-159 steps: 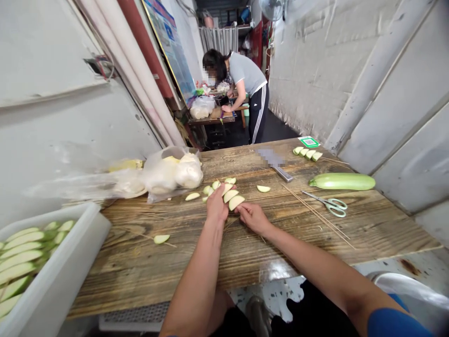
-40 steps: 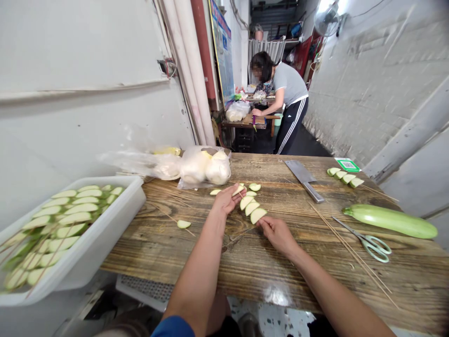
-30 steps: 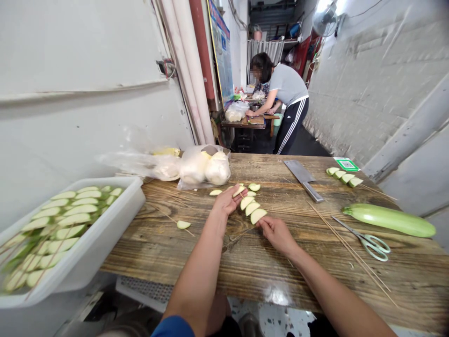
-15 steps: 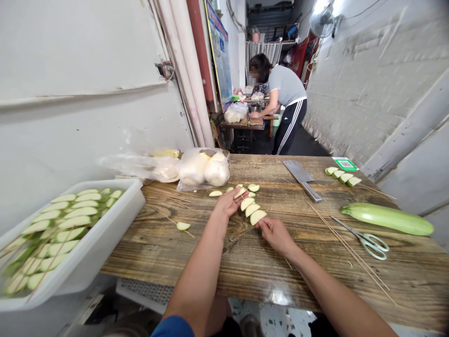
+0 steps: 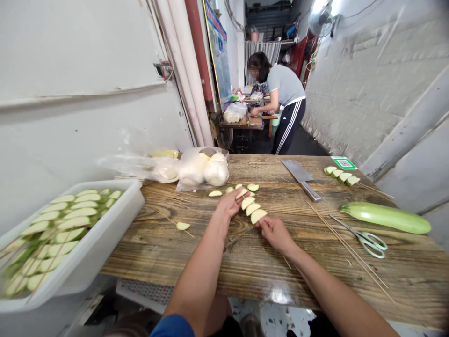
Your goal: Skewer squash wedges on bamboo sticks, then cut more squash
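Note:
My left hand (image 5: pixel 232 202) is closed on a pale half-round zucchini slice (image 5: pixel 241 193) at the upper end of a row. Three more zucchini slices (image 5: pixel 253 209) follow in line down to my right hand (image 5: pixel 275 232). That hand is closed just below the lowest slice, pinching a thin bamboo skewer (image 5: pixel 286 262) whose tail shows under the wrist. Loose slices (image 5: pixel 253 187) lie just beyond my left fingertips. Another slice (image 5: pixel 183 226) rests on the wooden table (image 5: pixel 157 262) left of my forearm, beside a skewer.
At left stands a white bin (image 5: pixel 135 206) of skewered slices. Bagged white items (image 5: pixel 203 168) lie at the back. Toward the right are a cleaver (image 5: pixel 301 180), scissors (image 5: pixel 366 238), loose skewers (image 5: pixel 351 250), a whole zucchini (image 5: pixel 386 217) and a finished skewer (image 5: pixel 342 175). Beyond, a person (image 5: pixel 286 89) bends over another table.
Both hands stay almost in place, still on the row of slices. The view has shifted slightly. The person in the background has moved a hand a little.

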